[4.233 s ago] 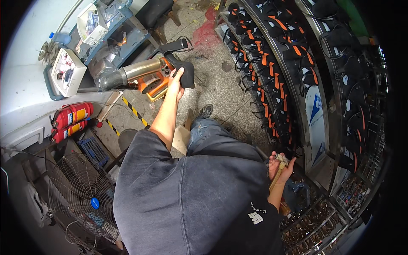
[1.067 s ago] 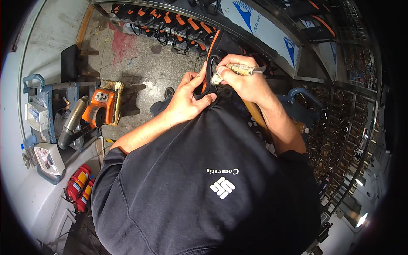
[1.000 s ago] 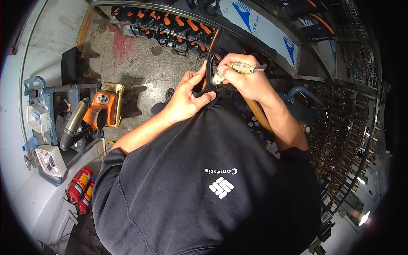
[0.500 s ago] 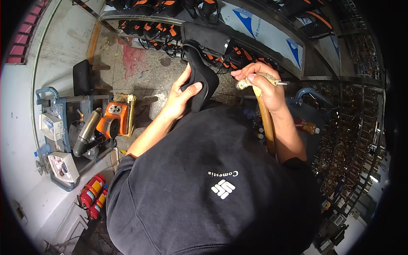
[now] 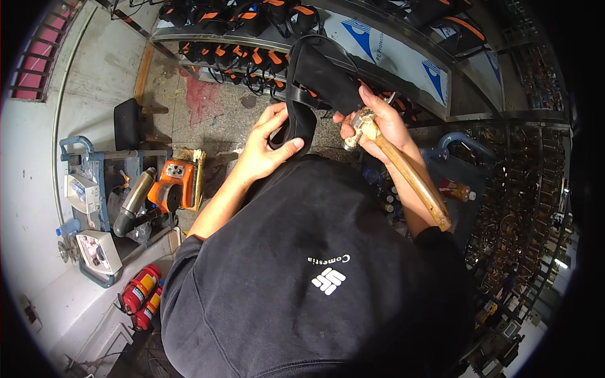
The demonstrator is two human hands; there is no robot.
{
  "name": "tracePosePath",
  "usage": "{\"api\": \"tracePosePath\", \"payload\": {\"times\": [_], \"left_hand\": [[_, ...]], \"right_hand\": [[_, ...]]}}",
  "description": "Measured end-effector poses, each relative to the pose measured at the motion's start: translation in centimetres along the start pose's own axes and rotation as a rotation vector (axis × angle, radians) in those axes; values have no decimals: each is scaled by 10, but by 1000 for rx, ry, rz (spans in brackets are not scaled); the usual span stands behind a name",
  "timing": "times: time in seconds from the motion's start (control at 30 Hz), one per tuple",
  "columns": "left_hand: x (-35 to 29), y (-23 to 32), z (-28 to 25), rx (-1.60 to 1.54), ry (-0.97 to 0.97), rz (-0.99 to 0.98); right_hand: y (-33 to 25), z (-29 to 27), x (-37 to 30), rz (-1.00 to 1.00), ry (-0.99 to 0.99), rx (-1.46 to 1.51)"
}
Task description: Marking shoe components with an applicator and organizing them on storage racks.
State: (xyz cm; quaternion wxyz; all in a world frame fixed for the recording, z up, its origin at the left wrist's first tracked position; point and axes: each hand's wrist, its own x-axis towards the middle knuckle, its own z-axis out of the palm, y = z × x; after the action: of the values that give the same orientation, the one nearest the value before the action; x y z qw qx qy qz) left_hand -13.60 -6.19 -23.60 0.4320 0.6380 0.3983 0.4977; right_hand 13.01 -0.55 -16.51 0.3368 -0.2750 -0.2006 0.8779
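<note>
My left hand (image 5: 268,142) is closed round the lower end of a black shoe (image 5: 302,116) with a curved sole, thumb toward me. The shoe's broad dark part extends up and right toward the shelf. My right hand (image 5: 387,126) is closed round a hammer (image 5: 413,173) near its head, which is wrapped in a pale yellowish material. Its wooden handle slants down along my right forearm. My right thumb is beside the shoe's right end; whether it touches is unclear.
Ahead stand metal shelves (image 5: 403,60) with rows of black shoes (image 5: 249,55) with orange insides. Left are a blue-framed cart (image 5: 94,183), an orange machine (image 5: 179,183), a black-padded stool (image 5: 128,124) and red fire extinguishers (image 5: 140,288). Crowded racks (image 5: 523,183) line the right, near a bottle (image 5: 457,190).
The hammer's handle has swung outward to the right, and its head has come down and left. My right hand has moved closer to the shoe, which has turned and shifted slightly.
</note>
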Motion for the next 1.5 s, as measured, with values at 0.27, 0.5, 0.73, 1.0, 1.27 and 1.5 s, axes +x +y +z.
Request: {"api": "tracePosePath", "payload": {"times": [0.27, 0.5, 0.73, 1.0, 1.27, 1.5], "left_hand": [[-2, 8, 18, 94, 154, -156], [-14, -23, 19, 375, 112, -109], [2, -49, 27, 466, 456, 180], [9, 10, 16, -1313, 121, -615], [-3, -10, 13, -1610, 110, -666], [-18, -34, -6, -1403, 268, -674]], "right_hand": [[28, -7, 1, 50, 42, 54], [34, -20, -3, 66, -103, 22], [15, 12, -25, -414, -107, -985], [17, 12, -23, -298, -172, -1029], [45, -17, -9, -234, -46, -791], [52, -17, 0, -163, 6, -632]]}}
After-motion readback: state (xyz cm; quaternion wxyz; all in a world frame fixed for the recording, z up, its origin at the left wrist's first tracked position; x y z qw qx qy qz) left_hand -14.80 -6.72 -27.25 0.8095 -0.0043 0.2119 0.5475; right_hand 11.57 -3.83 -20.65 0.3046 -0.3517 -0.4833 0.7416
